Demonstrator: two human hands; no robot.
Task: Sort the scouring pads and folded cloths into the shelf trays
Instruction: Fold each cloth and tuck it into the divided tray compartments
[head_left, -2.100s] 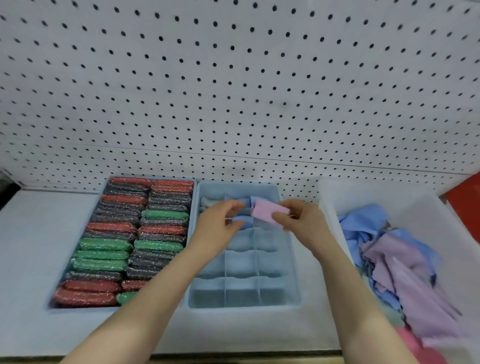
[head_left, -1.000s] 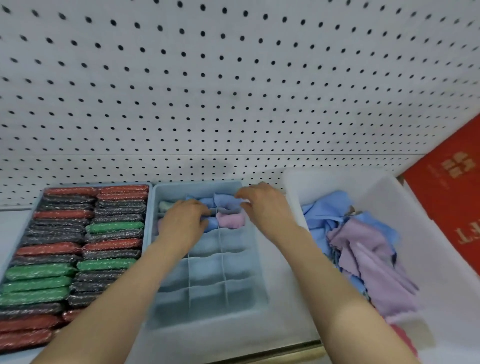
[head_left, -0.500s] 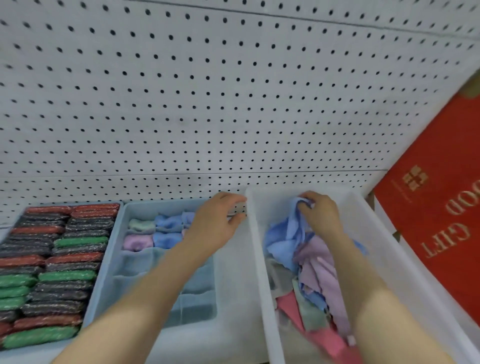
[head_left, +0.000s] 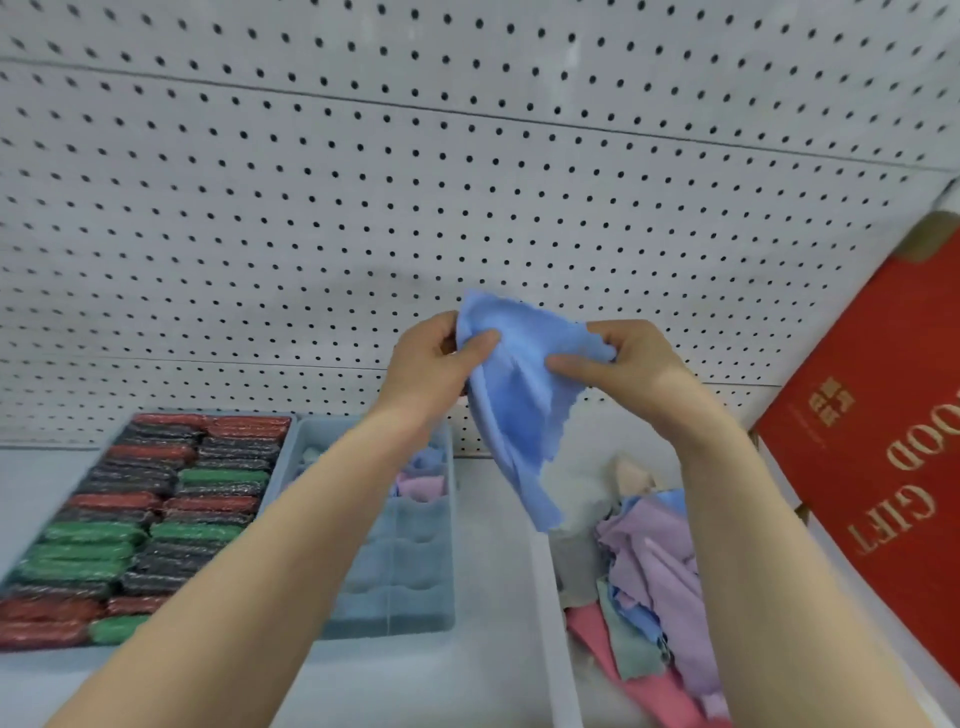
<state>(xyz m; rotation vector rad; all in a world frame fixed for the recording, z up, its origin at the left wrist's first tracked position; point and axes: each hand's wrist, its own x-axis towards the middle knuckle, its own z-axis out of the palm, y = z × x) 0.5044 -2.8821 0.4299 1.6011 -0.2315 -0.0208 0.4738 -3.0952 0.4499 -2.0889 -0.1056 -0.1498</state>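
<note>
I held a light blue, pinked-edge cleaning cloth (head_left: 519, 395) up in front of the white pegboard wall (head_left: 467, 182), above the shelf. My left hand (head_left: 434, 364) pinched its upper left edge between thumb and curled fingers, and my right hand (head_left: 623, 358) gripped the upper right edge the same way, so the cloth hung unfolded between them, its lower corner trailing down toward the near rim of the clear plastic bin (head_left: 558, 649). That bin sat at the right and held a loose heap of unfolded cloths (head_left: 660, 582) in purple, blue, pink, grey-green and cream.

Below my left forearm lay the pale blue divided tray (head_left: 410, 587). Its far compartments held a few folded cloths (head_left: 421, 480), blue and lilac; my arm hid part of that row. Just to its left, touching or nearly so, sat the grey tray (head_left: 291, 447) packed with two columns of glittery scouring pads (head_left: 156, 519) in red, dark grey and green. Both trays rested on the pale grey shelf (head_left: 31, 488). A red box with gold lettering (head_left: 878, 467) leaned at the far right, beside the bin.
</note>
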